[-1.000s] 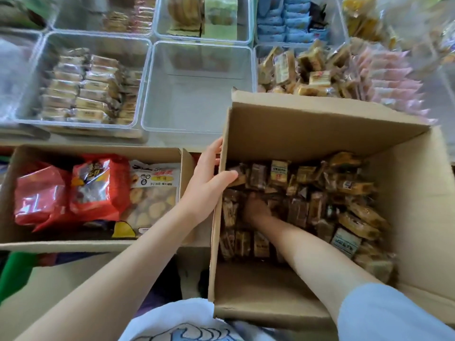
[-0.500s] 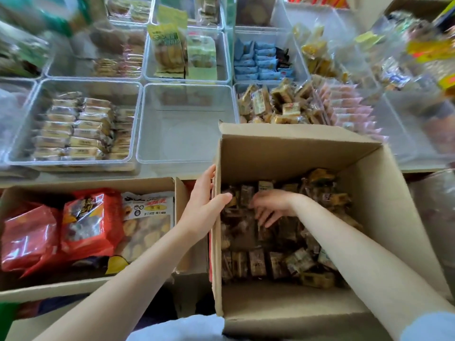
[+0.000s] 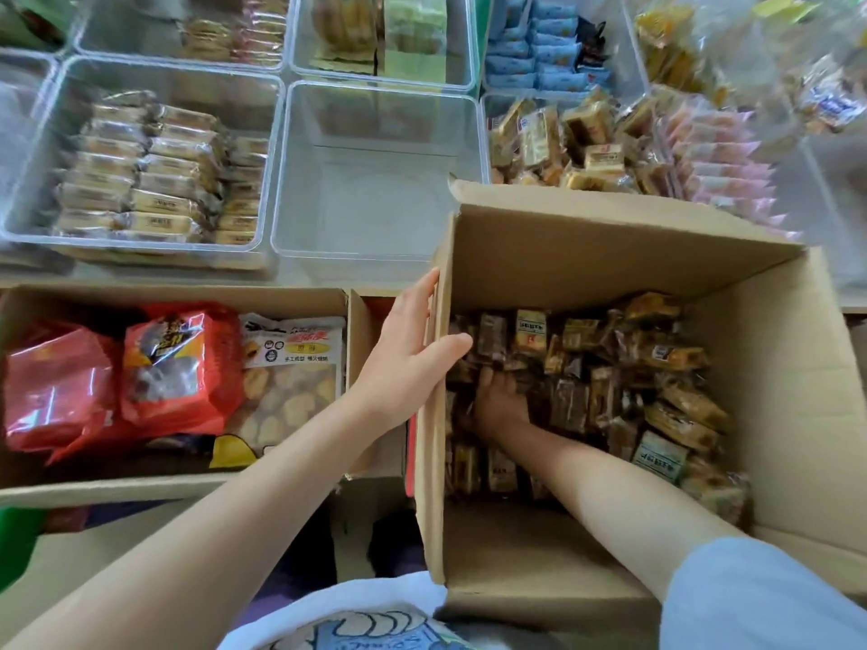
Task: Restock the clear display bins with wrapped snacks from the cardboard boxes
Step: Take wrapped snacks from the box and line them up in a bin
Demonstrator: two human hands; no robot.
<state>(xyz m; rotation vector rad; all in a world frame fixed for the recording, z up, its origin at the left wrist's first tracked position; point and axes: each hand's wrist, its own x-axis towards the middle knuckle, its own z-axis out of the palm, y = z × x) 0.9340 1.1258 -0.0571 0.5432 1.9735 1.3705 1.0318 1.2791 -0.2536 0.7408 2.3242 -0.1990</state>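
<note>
A large cardboard box (image 3: 610, 265) stands at the right, its bottom covered with small brown and gold wrapped snacks (image 3: 610, 368). My left hand (image 3: 408, 363) grips the box's left wall, thumb inside and fingers flat on the outside. Deep in the box, my right hand (image 3: 499, 403) is pushed down into the snack pile with its fingertips buried among the wrappers. An empty clear bin (image 3: 281, 180) sits just beyond the box. To its right, another clear bin holds similar gold-wrapped snacks (image 3: 563, 143).
A second cardboard box (image 3: 178, 293) at the left holds red bags (image 3: 178, 368) and a bag of round biscuits (image 3: 291, 382). A clear bin with rows of beige bars (image 3: 150, 180) stands behind it. More bins hold blue packs (image 3: 535, 53) and pink packs (image 3: 722, 171).
My right hand has gone from lying spread on top of the snacks at the box's back left to digging down into the pile. My left hand keeps its hold on the wall.
</note>
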